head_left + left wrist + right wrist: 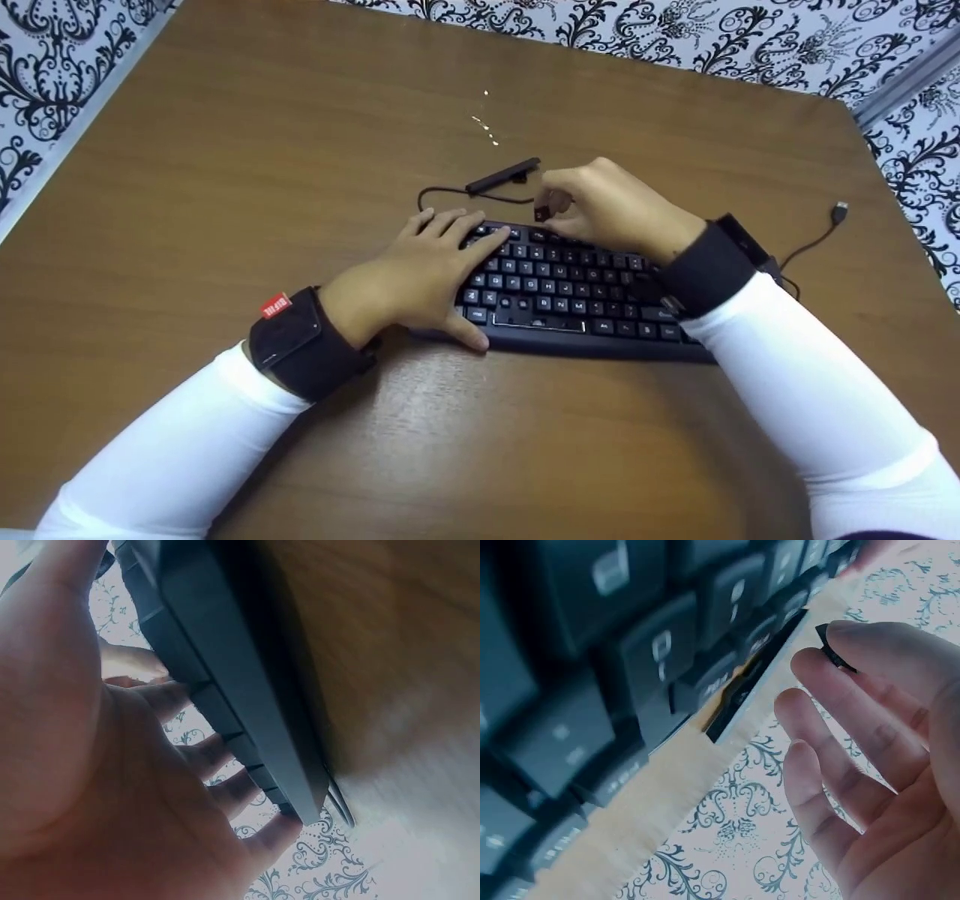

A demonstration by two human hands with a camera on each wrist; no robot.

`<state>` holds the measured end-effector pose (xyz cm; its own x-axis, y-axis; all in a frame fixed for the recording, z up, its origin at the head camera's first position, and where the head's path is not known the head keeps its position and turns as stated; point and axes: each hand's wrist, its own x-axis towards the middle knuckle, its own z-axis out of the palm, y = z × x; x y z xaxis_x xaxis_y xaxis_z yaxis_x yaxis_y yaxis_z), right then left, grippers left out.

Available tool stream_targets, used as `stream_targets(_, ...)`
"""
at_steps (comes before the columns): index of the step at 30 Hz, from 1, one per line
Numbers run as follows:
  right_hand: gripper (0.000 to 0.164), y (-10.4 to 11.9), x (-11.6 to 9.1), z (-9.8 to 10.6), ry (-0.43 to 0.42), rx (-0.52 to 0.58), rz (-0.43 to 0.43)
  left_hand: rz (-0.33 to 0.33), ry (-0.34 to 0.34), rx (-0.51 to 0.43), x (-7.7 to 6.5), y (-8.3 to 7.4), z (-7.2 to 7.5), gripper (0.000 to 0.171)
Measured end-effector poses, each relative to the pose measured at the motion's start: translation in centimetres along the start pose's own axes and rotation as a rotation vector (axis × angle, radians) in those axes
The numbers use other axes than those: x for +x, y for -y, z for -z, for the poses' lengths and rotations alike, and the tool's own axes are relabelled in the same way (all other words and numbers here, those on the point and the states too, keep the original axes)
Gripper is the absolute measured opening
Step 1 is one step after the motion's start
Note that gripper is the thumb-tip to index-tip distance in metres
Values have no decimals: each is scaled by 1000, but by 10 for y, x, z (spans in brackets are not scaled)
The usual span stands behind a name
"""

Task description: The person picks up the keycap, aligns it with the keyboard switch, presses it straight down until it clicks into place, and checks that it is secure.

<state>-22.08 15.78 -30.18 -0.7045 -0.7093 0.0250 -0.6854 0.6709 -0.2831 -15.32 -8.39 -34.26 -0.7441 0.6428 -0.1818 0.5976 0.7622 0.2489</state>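
A black keyboard (555, 346) lies on the table, with the long slot (538, 322) in its bottom row uncovered. Spread over its left end is my left hand (416, 277), fingers on the keys and thumb at the front edge. The left wrist view shows the fingers (270, 836) along the keyboard's side. Above the back edge, my right hand (604, 206) pinches a small black keycap (541, 214) between thumb and forefinger. In the right wrist view the keycap (835, 649) shows edge-on at the fingertips, with the other fingers loosely bent.
Behind the keyboard a long black bar (502, 177), shaped like a space bar, lies by the keyboard's cable (450, 190). At the right, a USB plug (838, 214) ends the cable. Small bright specks (486, 127) dot the wooden table (285, 135) farther back.
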Motion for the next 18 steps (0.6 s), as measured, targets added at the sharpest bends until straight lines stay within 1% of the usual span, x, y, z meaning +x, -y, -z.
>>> stream_targets(8,19,13,-22,-2,-33,34,46,10,14,9,0,0,3,130)
stream_targets(11,19,17,-29,-5,-42,25,46,8,11,10,1,0,3,131)
stream_targets(18,19,20,-40,-13,-24,-30,27,8,22,0,1,0,2,130)
